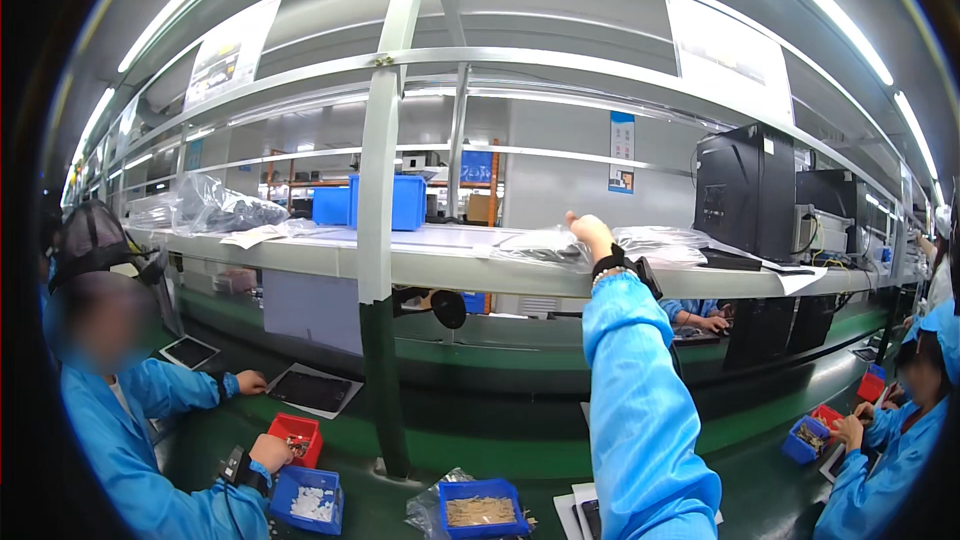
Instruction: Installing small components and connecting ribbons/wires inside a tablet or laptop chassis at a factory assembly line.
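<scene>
In the head view, reaches with the right hand [593, 231] over the front edge of the raised shelf [450, 265], between a clear plastic package [543, 244] just left and a second clear package [662, 245] just right. Cannot tell if gripping anything. Has the left hand out of view. Below, near, left of the blue sleeve [650, 410], shows a blue bin [488, 531] on the green bench [380, 518].

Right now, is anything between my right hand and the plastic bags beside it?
Nothing visible stands in the way. Your right hand is at the shelf, between the left bag and the right bag. The post is well off to the left. I can't tell whether the hand touches either bag.
</scene>
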A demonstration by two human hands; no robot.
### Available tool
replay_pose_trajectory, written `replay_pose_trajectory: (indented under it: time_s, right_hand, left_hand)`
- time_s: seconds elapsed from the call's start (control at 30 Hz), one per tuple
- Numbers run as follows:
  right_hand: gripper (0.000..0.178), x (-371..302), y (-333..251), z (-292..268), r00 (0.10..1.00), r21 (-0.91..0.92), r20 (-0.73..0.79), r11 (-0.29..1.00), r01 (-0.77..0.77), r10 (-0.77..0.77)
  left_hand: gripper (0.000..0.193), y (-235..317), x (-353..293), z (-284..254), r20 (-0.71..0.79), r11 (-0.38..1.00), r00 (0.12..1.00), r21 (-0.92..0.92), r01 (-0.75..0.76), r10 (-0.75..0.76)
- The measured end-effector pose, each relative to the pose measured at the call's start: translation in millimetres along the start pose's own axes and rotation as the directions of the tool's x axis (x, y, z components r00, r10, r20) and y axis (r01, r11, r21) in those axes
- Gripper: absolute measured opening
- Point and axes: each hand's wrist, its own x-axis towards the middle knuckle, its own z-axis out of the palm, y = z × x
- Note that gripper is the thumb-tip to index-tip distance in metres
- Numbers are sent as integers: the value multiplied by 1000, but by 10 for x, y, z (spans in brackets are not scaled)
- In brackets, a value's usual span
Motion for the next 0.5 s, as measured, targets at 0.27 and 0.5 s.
replay_pose_trajectory:
  time_s: [0.27,0.5]
  right_hand:
    - [14,-2243,-47,-925,602,270,-670,613,742,-434]
    - [13,-3982,605,-84,706,373,148,700,608,-692]
  left_hand:
    - [25,880,-266,-159,36,995,999,-98,19,-15]
    - [24,1933,-219,-844,111,966,984,-205,158,-137]
